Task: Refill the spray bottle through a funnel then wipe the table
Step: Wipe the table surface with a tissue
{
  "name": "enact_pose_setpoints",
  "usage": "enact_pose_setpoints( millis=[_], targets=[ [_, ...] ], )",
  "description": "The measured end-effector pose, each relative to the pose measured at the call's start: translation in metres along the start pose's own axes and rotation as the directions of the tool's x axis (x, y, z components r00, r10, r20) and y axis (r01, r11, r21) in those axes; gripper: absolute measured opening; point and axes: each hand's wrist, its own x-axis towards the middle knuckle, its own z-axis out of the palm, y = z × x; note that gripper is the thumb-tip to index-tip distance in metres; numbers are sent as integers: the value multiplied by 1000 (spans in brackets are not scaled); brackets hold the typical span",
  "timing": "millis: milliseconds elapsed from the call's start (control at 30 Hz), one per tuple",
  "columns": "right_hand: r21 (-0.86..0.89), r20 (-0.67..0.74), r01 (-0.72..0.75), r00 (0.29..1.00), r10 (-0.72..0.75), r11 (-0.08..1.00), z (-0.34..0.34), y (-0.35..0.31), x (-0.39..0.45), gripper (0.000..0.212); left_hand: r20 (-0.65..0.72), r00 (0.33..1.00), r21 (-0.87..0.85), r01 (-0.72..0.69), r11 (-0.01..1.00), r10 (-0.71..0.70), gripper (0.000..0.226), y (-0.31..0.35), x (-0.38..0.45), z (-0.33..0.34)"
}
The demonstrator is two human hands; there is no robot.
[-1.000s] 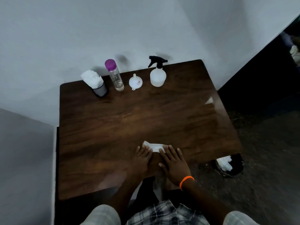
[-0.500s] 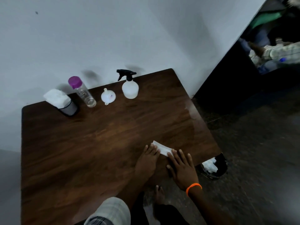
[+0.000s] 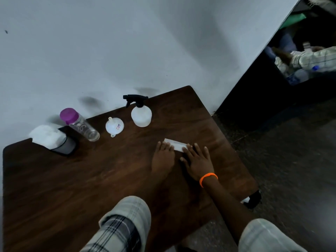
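Note:
A folded white tissue (image 3: 175, 144) lies flat on the dark wooden table (image 3: 76, 179). My left hand (image 3: 163, 158) and my right hand (image 3: 198, 160), with an orange band at the wrist, press on it side by side with flat fingers. At the table's far edge stand a white spray bottle (image 3: 141, 114) with a black trigger head, a white funnel (image 3: 114, 126) resting mouth down, and a clear bottle (image 3: 81, 125) with a purple cap.
A dark holder with white tissues (image 3: 52, 139) sits at the far left corner. A white wall runs behind the table. Right of the table is dark floor, and a dark object (image 3: 253, 199) with something white sits below the right edge.
Both hands have slid the tissue away from me across the table, toward the far right part. The camera has swung right and nearer the table.

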Motion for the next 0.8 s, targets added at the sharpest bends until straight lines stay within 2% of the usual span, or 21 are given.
enact_pose_setpoints(
  millis=[200,400,600,800],
  targets=[
    [-10,-18,17,1000,-17,1000,-19,-18,71,62,-29,998,49,63,997,-62,56,-34,52,-16],
    [-23,-44,-15,999,14,1000,-30,-2,103,62,-36,999,-17,-26,1000,25,52,-56,97,-22],
    [8,-25,-95,995,95,995,-28,29,82,64,-19,996,-35,-84,996,84,57,-19,92,-17],
    [56,-32,-200,979,202,978,-8,52,13,70,0,990,-62,-138,989,138,55,38,58,-6]
  ],
)
